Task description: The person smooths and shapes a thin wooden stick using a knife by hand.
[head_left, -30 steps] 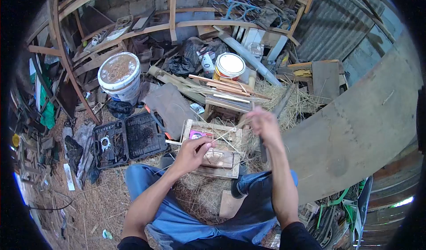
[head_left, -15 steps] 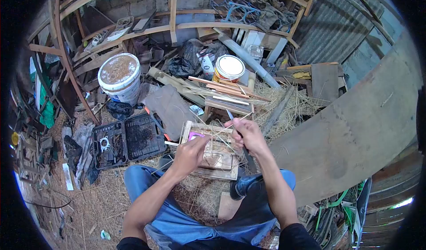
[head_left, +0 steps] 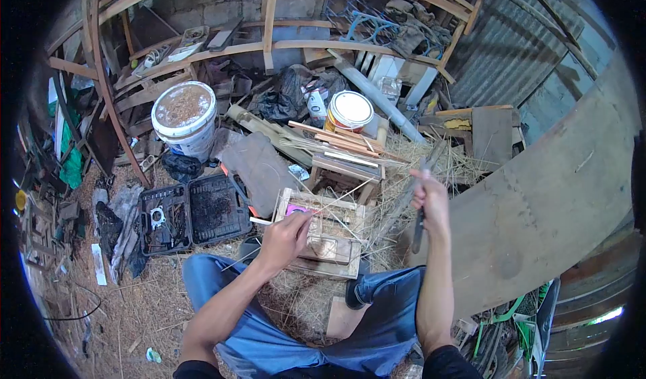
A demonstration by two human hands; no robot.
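Observation:
My left hand (head_left: 285,240) is closed in a pinch, and a thin pale strip of bamboo or wood (head_left: 344,194) slants up to the right from its fingertips. Below that hand is a small wooden box frame (head_left: 351,261) with a pink item (head_left: 294,209) and loose strips in it. My right hand (head_left: 431,202) grips a knife (head_left: 418,232) off to the right, apart from the strip. Its dark handle points down and its blade, blurred by motion, points up.
A small wooden stool (head_left: 367,172) bears cut wood strips (head_left: 346,141). Around it are a debris-topped bucket (head_left: 183,110), a white-lidded can (head_left: 352,110) and an open tool case (head_left: 219,207). A large board (head_left: 531,204) leans along the right.
My right hand has swung right and slightly up with the knife, away from the strip. My left hand stays nearly in place, still pinching the strip.

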